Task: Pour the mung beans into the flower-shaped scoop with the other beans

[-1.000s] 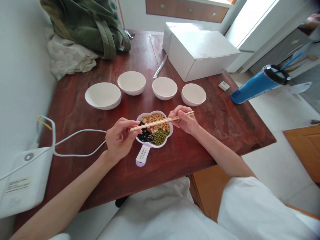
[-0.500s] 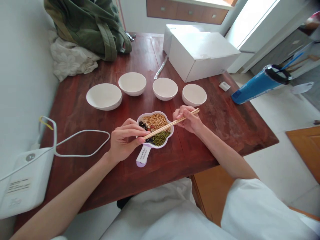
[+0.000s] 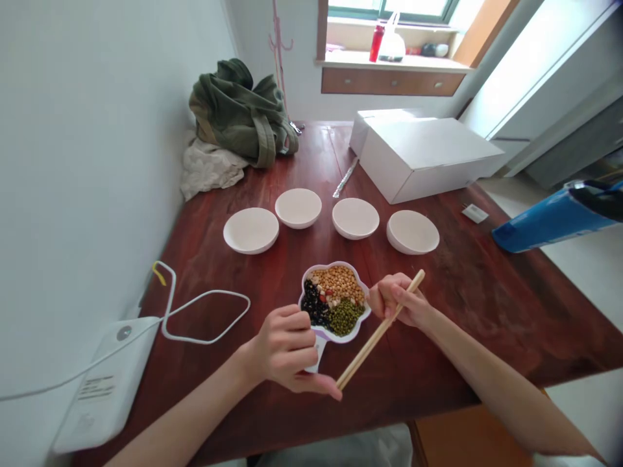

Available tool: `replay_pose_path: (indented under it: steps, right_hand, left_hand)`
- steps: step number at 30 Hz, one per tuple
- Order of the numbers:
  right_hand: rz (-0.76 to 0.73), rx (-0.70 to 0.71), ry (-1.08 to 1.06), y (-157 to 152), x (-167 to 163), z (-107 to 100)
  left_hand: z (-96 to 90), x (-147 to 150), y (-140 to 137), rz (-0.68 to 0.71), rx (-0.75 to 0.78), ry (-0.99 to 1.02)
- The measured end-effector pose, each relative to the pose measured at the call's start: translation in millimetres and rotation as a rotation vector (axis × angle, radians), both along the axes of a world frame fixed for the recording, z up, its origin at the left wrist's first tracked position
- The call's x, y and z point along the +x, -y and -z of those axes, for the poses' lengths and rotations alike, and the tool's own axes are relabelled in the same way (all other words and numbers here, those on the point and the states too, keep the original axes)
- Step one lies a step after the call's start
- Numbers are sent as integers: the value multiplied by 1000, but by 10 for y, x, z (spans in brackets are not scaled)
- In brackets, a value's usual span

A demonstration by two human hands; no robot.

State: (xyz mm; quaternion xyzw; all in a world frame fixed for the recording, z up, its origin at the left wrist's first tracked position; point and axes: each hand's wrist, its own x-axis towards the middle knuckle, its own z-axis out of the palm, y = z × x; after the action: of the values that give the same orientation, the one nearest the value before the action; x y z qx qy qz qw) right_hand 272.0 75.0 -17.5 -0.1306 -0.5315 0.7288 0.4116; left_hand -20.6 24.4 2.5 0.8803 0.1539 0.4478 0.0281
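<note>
A flower-shaped white dish [image 3: 305,290] holds yellow, black, green and a few red beans, and stands near the front of the dark red table [image 3: 462,292]. My right hand [image 3: 396,301] grips a pair of wooden chopsticks [image 3: 379,331] just right of the dish, their tips slanting down toward me. My left hand [image 3: 287,350] is curled in front of the dish, over its handle, with a fingertip touching the chopstick tips. A row of empty white bowls lies beyond the dish: far left bowl [image 3: 250,230], second bowl [image 3: 298,207], third bowl [image 3: 355,217], right bowl [image 3: 413,231].
A white box [image 3: 428,155] stands at the back right. A green bag [image 3: 243,113] on a pale cloth [image 3: 207,170] lies at the back left against the wall. A white device [image 3: 104,389] with a looped cable [image 3: 204,318] sits front left. A blue bottle [image 3: 555,217] lies off the right edge.
The camera has tilted up, showing the window sill. The chopsticks swung from lying across the dish to pointing down toward me, and my left hand dropped to the dish's front.
</note>
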Motion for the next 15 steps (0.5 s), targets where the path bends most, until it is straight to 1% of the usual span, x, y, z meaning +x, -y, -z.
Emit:
replay_pose_path:
  steps: [2, 4, 6, 8, 10, 12, 15]
  right_hand:
    - [39, -27, -16, -3, 5, -38]
    - [103, -78, -28, -32, 21, -112]
    - [218, -124, -38, -88, 62, -218]
    - [389, -139, -40, -159, 151, -352]
    - [563, -126, -35, -227, 306, -506]
    - [666, -131, -6, -273, 525, -654]
    - [659, -166, 143, -299, 889, -792]
  left_hand:
    - [13, -24, 2, -12, -54, 43]
    - [8, -44, 3, -19, -147, 79]
    - [-15, -44, 29, -3, -217, 70]
    - [-46, -20, 100, 18, -245, 29]
    - [-74, 11, 206, 21, -258, -17]
    - [-86, 27, 313, 7, -268, -45]
    - [-74, -2, 388, -126, -296, -103]
